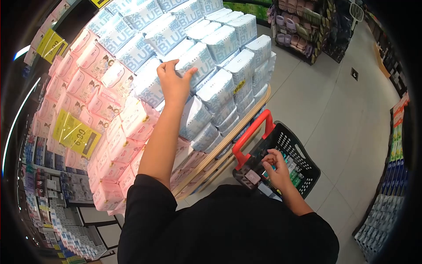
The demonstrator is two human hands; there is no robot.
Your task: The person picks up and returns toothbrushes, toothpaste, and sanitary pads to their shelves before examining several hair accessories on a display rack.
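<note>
My left hand [175, 83] reaches over the stacked blue-and-white tissue packs, thumb and fingers spread apart. It rests on or just above a tissue pack [193, 59] lettered "BLUE"; whether it touches cannot be made out. Below and to the right, my right hand [278, 169] hovers over a black shopping basket [309, 170] with its fingers loosely curled and nothing visible in them. The basket has a raised red handle [252, 132]. Inside lie green-and-white packages [295, 178], partly hidden by this hand.
Pink tissue packs [105, 101] are piled left of the blue ones, with a yellow price sign [75, 133] in front. A wooden pallet edge [228, 145] borders the display. Beyond the tiled floor [325, 114] stand a slipper rack [299, 26] and shelves along the right.
</note>
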